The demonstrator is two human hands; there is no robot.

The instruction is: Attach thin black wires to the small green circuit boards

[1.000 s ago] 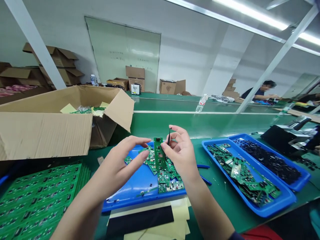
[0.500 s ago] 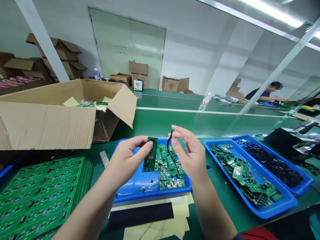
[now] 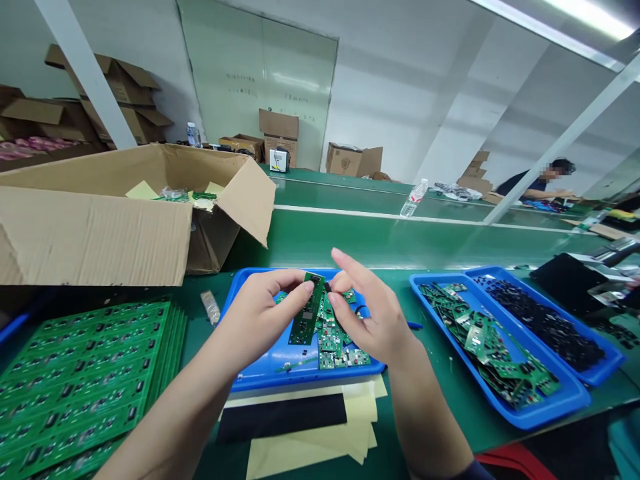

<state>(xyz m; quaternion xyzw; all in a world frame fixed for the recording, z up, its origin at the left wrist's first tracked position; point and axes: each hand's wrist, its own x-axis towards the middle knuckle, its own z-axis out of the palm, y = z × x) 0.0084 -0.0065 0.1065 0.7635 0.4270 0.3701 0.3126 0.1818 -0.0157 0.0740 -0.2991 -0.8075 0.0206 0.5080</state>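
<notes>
Left fingers (image 3: 287, 290) pinch narrow green circuit board (image 3: 307, 313); right fingers (image 3: 347, 265) curl beside it, grip unclear. Loose boards (image 3: 330, 340) remain in blue tray (image 3: 260, 360).

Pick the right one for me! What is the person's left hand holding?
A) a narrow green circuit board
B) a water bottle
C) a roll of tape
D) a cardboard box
A. The left hand pinches a narrow green circuit board between its thumb and fingers, above the blue tray.
</notes>
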